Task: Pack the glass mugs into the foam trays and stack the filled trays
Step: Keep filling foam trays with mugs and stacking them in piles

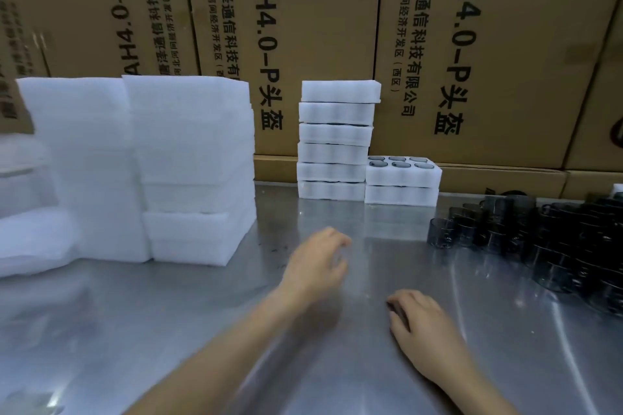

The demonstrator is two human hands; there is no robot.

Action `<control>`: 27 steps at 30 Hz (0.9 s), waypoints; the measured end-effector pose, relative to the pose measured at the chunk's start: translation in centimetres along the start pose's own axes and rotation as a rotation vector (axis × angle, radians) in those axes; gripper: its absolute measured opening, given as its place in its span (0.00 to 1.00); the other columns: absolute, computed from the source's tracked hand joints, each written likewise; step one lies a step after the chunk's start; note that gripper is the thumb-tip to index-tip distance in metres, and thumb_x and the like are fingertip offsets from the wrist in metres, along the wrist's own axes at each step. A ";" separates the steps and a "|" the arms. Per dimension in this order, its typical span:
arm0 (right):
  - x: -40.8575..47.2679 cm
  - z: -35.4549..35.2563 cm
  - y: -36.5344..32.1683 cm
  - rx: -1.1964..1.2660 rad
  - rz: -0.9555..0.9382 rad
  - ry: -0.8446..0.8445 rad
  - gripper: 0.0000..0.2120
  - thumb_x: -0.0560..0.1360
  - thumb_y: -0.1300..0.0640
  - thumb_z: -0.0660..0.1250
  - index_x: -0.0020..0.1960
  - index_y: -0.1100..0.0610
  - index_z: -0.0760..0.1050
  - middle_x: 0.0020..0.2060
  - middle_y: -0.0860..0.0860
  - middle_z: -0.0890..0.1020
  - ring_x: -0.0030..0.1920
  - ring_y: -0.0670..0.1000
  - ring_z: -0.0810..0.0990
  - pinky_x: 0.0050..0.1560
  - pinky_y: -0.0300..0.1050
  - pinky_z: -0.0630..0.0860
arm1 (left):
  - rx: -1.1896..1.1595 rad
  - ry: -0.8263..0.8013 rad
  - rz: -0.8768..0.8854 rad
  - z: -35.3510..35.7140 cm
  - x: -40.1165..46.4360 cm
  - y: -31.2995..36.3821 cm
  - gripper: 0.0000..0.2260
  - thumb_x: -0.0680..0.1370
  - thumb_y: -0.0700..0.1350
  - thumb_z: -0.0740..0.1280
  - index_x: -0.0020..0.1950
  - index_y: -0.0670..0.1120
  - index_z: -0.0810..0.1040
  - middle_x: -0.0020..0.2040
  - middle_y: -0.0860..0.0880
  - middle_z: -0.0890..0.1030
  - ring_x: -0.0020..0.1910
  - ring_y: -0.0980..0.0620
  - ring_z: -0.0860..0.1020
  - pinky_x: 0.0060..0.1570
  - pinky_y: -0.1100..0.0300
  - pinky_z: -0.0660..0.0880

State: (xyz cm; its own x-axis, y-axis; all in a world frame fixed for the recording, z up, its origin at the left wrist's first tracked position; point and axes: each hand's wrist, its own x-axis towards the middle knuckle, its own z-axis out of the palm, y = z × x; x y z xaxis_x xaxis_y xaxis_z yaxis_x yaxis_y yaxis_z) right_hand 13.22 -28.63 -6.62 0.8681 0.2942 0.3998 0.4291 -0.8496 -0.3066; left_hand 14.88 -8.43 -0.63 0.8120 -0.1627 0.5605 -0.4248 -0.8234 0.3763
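Left hand: the left hand [317, 259] hovers over the shiny grey metal desk [202, 330], fingers loosely curled and holding nothing; it is blurred.
Right hand: the right hand [421, 323] lies palm down near the desk surface, fingers bent slightly inward, gripping nothing.
Glass mugs: a dense cluster of dark smoky glass mugs [546, 239] stands on the desk to the right of the right hand, well apart from it.
Filled trays: beyond both hands, a tall stack of six white foam trays [337, 141] stands at the desk's far edge; just beside it on the right, a short stack of two white foam trays [403, 184] shows six mugs seated in the top tray's wells.
Empty foam: to the left of the left hand, big blocks of stacked white foam sheets [161, 165] rest on the desk.
Backdrop: brown cardboard cartons [337, 17] with black printed lettering stand behind the stacks.
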 end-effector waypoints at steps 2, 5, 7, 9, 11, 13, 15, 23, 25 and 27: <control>-0.6 -0.2 -0.4 -0.017 -0.007 -0.004 0.12 0.80 0.50 0.55 0.62 0.48 0.70 0.60 0.44 0.73 0.62 0.46 0.69 0.60 0.38 0.64 | 0.250 0.098 0.069 -5.6 3.0 -0.9 0.16 0.75 0.39 0.62 0.62 0.42 0.75 0.58 0.44 0.76 0.58 0.45 0.74 0.56 0.52 0.69; -1.1 -0.5 -0.9 -0.015 0.008 -0.006 0.13 0.81 0.50 0.54 0.62 0.49 0.70 0.61 0.44 0.73 0.62 0.46 0.69 0.61 0.39 0.65 | 0.516 0.379 0.077 -14.1 8.0 -1.2 0.20 0.73 0.39 0.62 0.65 0.41 0.72 0.65 0.43 0.71 0.62 0.43 0.70 0.62 0.51 0.66; -1.2 -0.7 -1.1 0.010 0.009 -0.007 0.12 0.81 0.50 0.54 0.62 0.49 0.71 0.60 0.44 0.74 0.62 0.46 0.70 0.61 0.39 0.66 | 0.694 0.471 -0.001 -19.0 10.2 -1.8 0.23 0.74 0.42 0.64 0.68 0.41 0.67 0.71 0.42 0.64 0.69 0.42 0.63 0.68 0.47 0.59; -1.3 -0.8 -1.1 0.008 0.006 -0.009 0.12 0.81 0.50 0.54 0.62 0.48 0.70 0.61 0.43 0.73 0.62 0.45 0.69 0.61 0.38 0.65 | 0.796 0.435 -0.143 -22.8 11.4 -2.7 0.29 0.76 0.48 0.65 0.73 0.42 0.59 0.76 0.44 0.57 0.75 0.43 0.55 0.72 0.44 0.51; -1.2 -0.9 -1.0 0.001 0.011 -0.007 0.13 0.81 0.50 0.54 0.62 0.48 0.70 0.61 0.42 0.73 0.62 0.45 0.69 0.60 0.37 0.64 | 0.815 0.343 -0.261 -25.0 11.9 -3.6 0.34 0.76 0.54 0.65 0.76 0.42 0.54 0.77 0.43 0.55 0.76 0.43 0.52 0.73 0.42 0.49; -1.1 -1.0 -1.1 0.007 0.017 -0.006 0.12 0.80 0.50 0.55 0.62 0.48 0.71 0.61 0.42 0.73 0.62 0.45 0.69 0.60 0.37 0.64 | 0.788 0.235 -0.355 -25.7 11.8 -4.4 0.37 0.76 0.58 0.65 0.76 0.41 0.55 0.75 0.41 0.60 0.75 0.41 0.54 0.72 0.40 0.52; -1.0 -1.0 -1.1 0.016 0.023 -0.011 0.12 0.80 0.50 0.55 0.62 0.48 0.71 0.61 0.43 0.73 0.62 0.46 0.69 0.61 0.38 0.65 | 0.766 0.150 -0.438 -25.5 11.3 -5.0 0.37 0.75 0.61 0.64 0.75 0.42 0.57 0.73 0.41 0.63 0.73 0.39 0.58 0.70 0.39 0.56; -0.8 -0.9 -0.8 0.051 0.040 0.004 0.13 0.80 0.51 0.56 0.61 0.49 0.72 0.60 0.44 0.74 0.62 0.47 0.69 0.61 0.40 0.66 | 0.690 0.337 -0.419 -23.2 10.8 -3.6 0.30 0.76 0.49 0.67 0.70 0.35 0.58 0.68 0.36 0.59 0.68 0.38 0.58 0.68 0.45 0.57; -0.8 -0.6 -0.7 0.047 0.044 0.006 0.13 0.79 0.51 0.56 0.61 0.49 0.72 0.59 0.44 0.74 0.61 0.47 0.69 0.60 0.40 0.66 | 0.672 0.448 -0.274 -22.9 10.5 -1.9 0.25 0.74 0.43 0.66 0.65 0.34 0.61 0.65 0.34 0.61 0.67 0.36 0.59 0.68 0.46 0.55; -0.6 -0.4 -0.5 0.032 0.053 -0.005 0.12 0.79 0.51 0.57 0.60 0.49 0.73 0.58 0.44 0.75 0.60 0.48 0.70 0.58 0.40 0.67 | 0.628 0.540 -0.078 -22.4 9.8 0.5 0.20 0.72 0.41 0.65 0.60 0.34 0.64 0.62 0.33 0.64 0.64 0.34 0.61 0.67 0.48 0.56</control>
State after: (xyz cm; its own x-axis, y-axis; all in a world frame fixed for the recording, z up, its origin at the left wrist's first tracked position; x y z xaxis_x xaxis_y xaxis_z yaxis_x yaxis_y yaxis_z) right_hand 12.35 -28.54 -6.41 0.8911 0.2514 0.3777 0.3900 -0.8499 -0.3544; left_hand 13.71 1.74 21.55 0.4581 0.0586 0.8870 0.0570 -0.9977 0.0365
